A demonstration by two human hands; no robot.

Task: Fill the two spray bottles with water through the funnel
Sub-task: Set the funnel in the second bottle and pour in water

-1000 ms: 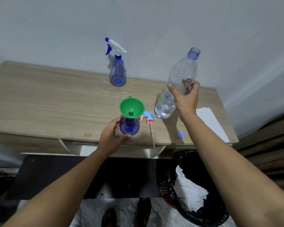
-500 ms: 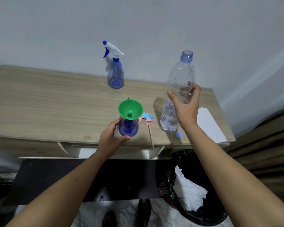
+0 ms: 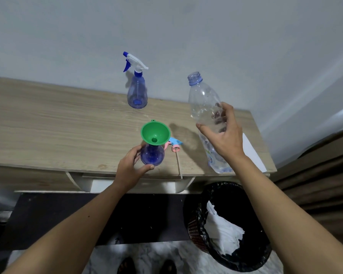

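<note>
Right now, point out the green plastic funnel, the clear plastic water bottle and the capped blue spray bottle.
green plastic funnel (image 3: 155, 134): head view, inner cone wall.
clear plastic water bottle (image 3: 203, 99): head view, upper body.
capped blue spray bottle (image 3: 137, 93): head view, translucent body.

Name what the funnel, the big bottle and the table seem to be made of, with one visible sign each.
Funnel: likely plastic, an even green, smooth and slightly glossy.
Big bottle: thin clear plastic; the fingers show through it.
Table: wood or wood-look laminate, matt, with pale grain lines along the top.

Bin (image 3: 196, 230) w/ white paper (image 3: 224, 230) below desk (image 3: 48, 131), 1 sheet (image 3: 252, 153) on top.
</note>
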